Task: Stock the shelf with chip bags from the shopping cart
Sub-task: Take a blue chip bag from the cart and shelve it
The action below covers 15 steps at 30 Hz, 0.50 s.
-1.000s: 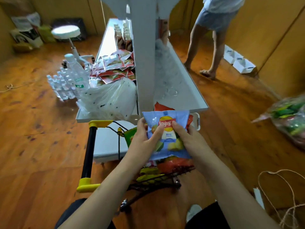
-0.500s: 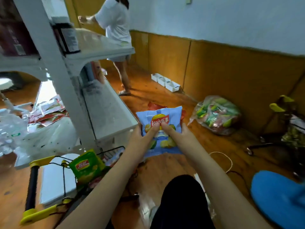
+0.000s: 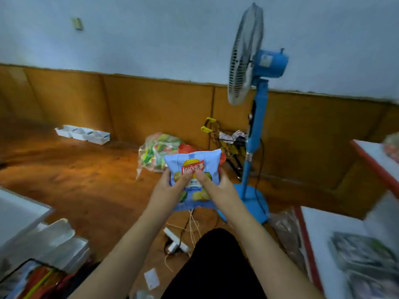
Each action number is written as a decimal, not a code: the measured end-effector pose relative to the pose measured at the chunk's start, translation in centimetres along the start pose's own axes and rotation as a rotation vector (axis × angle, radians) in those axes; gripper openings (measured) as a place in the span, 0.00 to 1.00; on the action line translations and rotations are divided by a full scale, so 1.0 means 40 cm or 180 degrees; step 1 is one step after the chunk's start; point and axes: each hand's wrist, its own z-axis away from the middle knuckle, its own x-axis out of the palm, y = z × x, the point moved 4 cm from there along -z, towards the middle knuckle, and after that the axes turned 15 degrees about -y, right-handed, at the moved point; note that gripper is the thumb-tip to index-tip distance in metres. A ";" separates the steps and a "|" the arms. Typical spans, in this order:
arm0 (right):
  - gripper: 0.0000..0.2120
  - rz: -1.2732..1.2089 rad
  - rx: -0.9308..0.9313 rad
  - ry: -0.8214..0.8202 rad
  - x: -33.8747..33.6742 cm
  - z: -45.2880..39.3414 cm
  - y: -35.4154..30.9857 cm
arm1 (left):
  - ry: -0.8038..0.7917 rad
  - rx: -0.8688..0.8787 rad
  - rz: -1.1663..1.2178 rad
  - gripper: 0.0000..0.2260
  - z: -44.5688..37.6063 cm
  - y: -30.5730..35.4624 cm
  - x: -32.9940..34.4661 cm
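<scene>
I hold a light blue Lay's chip bag (image 3: 195, 162) upright in front of me at mid-frame, with a red bag (image 3: 222, 159) stacked behind it. My left hand (image 3: 170, 187) grips the stack's left side, thumb across the front. My right hand (image 3: 216, 186) grips the right side the same way. The shopping cart (image 3: 32, 279) with more bags shows at the bottom left corner. A white shelf with a red edge (image 3: 364, 160) stands at the right, holding dark packets (image 3: 362, 253) on its lower board.
A blue standing fan (image 3: 254, 130) stands just beyond my hands, its base on the wooden floor. A clear sack of green snacks (image 3: 155, 152), another cart (image 3: 224, 139), white trays (image 3: 82, 133) by the wall, cords and a power strip (image 3: 176, 240) lie about.
My view has swung right, from the white shelf and cart toward the fan and the red-edged shelf. Both hands keep their hold on the blue bag, carried along with the turn.
</scene>
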 end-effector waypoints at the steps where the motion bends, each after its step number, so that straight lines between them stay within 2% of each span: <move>1: 0.32 0.0097 0.0032 0.0239 -0.036 0.032 0.002 | -0.0160 0.0055 0.0026 0.07 -0.010 0.011 0.043; 3: 0.35 0.0158 0.0036 0.0722 -0.113 0.101 0.004 | -0.0493 0.0151 0.0130 0.07 -0.030 0.032 0.134; 5: 0.31 0.0234 0.0024 0.1194 -0.185 0.182 -0.007 | -0.0789 0.0217 0.0173 0.08 -0.043 0.052 0.230; 9: 0.28 0.0268 -0.0041 0.2066 -0.314 0.357 -0.020 | -0.1433 0.0329 0.0272 0.21 -0.043 0.092 0.438; 13: 0.23 0.0571 -0.0027 0.2712 -0.419 0.559 -0.038 | -0.2093 0.0518 0.0393 0.13 -0.001 0.116 0.663; 15: 0.23 0.0683 -0.0014 0.2961 -0.477 0.667 -0.041 | -0.2480 0.0512 0.0399 0.12 0.033 0.126 0.789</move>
